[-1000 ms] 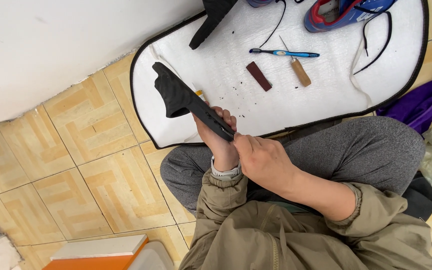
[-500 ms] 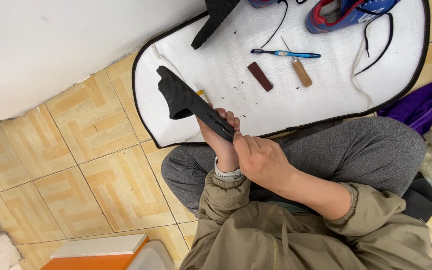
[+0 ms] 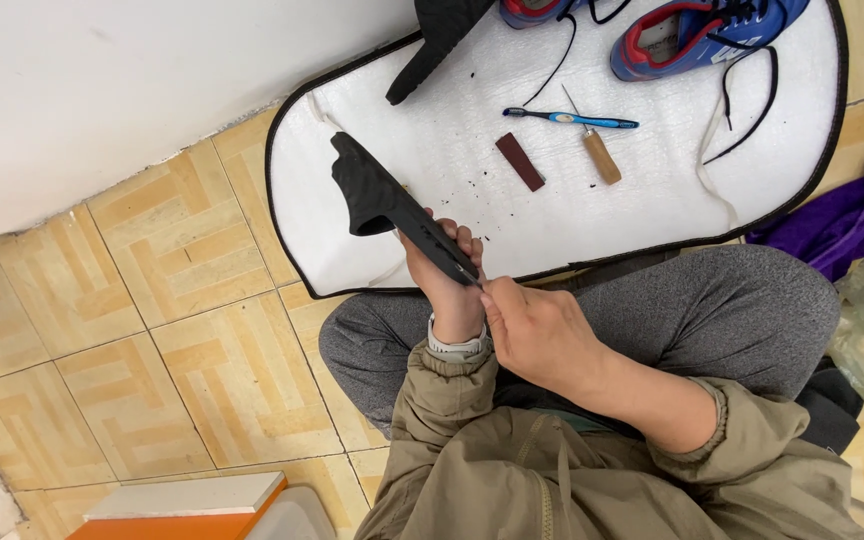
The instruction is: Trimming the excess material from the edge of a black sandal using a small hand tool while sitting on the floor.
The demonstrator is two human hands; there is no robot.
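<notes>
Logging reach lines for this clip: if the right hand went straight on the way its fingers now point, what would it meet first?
The right hand points up-left, its fingertips already at the near end of the black shoe insole gripped by the left hand. So the insole comes first, then likely the left hand's fingers; depth is unclear.

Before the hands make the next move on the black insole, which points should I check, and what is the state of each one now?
1. Left hand grips the black insole: ok.
2. Right hand has its fingertips at the insole's near end: ok.
3. A tool in the right hand: cannot tell.
4. Toothbrush and wooden-handled awl lie free on the white mat: ok.
5. Blue shoe rests on the mat, laces loose: ok.
</notes>
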